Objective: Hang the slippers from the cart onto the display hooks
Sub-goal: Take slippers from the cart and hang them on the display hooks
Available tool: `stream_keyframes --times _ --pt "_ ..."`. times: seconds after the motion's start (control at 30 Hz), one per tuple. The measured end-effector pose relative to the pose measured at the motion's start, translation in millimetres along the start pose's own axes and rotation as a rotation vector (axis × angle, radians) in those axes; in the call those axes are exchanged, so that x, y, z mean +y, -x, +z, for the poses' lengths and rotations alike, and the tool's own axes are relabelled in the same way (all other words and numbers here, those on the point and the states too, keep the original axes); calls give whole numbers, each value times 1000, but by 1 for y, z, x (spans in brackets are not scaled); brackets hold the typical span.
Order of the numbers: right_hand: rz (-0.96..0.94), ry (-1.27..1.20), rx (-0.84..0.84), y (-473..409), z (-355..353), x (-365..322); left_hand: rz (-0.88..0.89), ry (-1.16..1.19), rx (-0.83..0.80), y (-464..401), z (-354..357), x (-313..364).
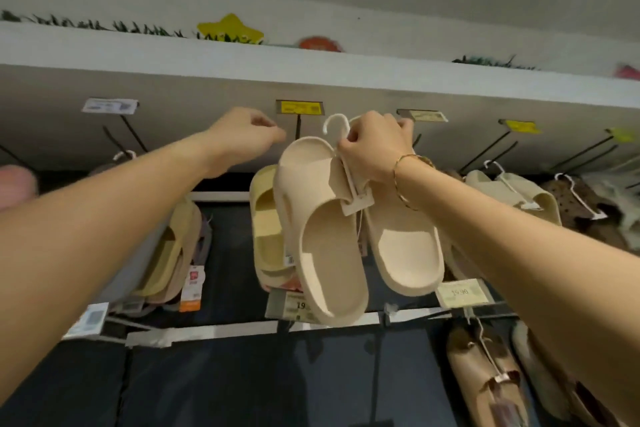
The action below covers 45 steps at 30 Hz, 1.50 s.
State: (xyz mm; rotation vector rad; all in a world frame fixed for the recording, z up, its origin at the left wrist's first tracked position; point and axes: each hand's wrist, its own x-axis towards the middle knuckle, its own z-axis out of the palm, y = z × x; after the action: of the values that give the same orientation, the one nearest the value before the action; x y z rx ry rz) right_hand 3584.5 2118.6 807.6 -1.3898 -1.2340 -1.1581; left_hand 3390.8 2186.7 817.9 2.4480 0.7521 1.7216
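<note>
A pair of cream slide slippers [329, 243] hangs from a white plastic hanger [334, 125] in the middle of the view. My right hand [374, 149] grips the hanger just below its curved hook, with the slippers dangling beneath it. A black display hook [298, 126] with a yellow price tag [299, 107] sticks out of the wall just left of the hanger. My left hand [246, 135] is raised beside that hook with its fingers curled, its fingertips close to the hook; whether they touch it I cannot tell. The cart is out of view.
A white shelf [311, 73] runs above the hooks with small items on it. Yellow slippers [266, 222] hang behind the cream pair. More slippers hang at the left [173, 253] and right [512, 194]. Lower hooks hold brown shoes [485, 374] and price labels [460, 293].
</note>
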Motion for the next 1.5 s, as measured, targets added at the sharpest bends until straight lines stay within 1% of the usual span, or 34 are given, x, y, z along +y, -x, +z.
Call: stream_keyframes --times 0.13,0.2,0.3,0.43,0.57,0.73,0.87,0.93,1.0,1.07,1.17,1.23,1.33,1.43,1.5 --pt "71 -36 -59 -11 31 3 -143 -18 -198 -2 22 -27" --pt "127 -61 -96 -12 37 13 -139 31 -236 -11 37 -33" --pt "194 -82 -123 -17 36 37 -88 152 -211 -25 58 -29" --pt "260 -73 -72 -25 18 74 7 260 -172 -42 96 1" --pt "340 -129 42 -29 11 117 105 187 -86 -60 140 23" --pt "376 -143 47 -38 33 175 143 95 -149 -72 187 42" --pt "301 -144 3 -56 51 208 94 10 -118 -87 225 42" --pt "245 -141 -9 -66 58 222 58 16 -82 -96 242 40" --pt "191 -154 31 -77 68 236 55 80 -8 -102 257 37" --pt "183 -190 52 -84 76 250 88 120 98 -109 271 33" --pt "212 -272 -13 -86 96 268 103 73 204 -118 290 25" --pt "232 -279 -68 -82 117 273 77 13 222 -122 302 16" --pt "219 -228 -113 -77 161 279 18 -52 194 -133 326 -10" --pt "200 -226 -112 -71 202 280 -53 -93 167 -139 349 -45" --pt "211 -231 -117 -67 224 278 -95 -176 165 -142 366 -66"
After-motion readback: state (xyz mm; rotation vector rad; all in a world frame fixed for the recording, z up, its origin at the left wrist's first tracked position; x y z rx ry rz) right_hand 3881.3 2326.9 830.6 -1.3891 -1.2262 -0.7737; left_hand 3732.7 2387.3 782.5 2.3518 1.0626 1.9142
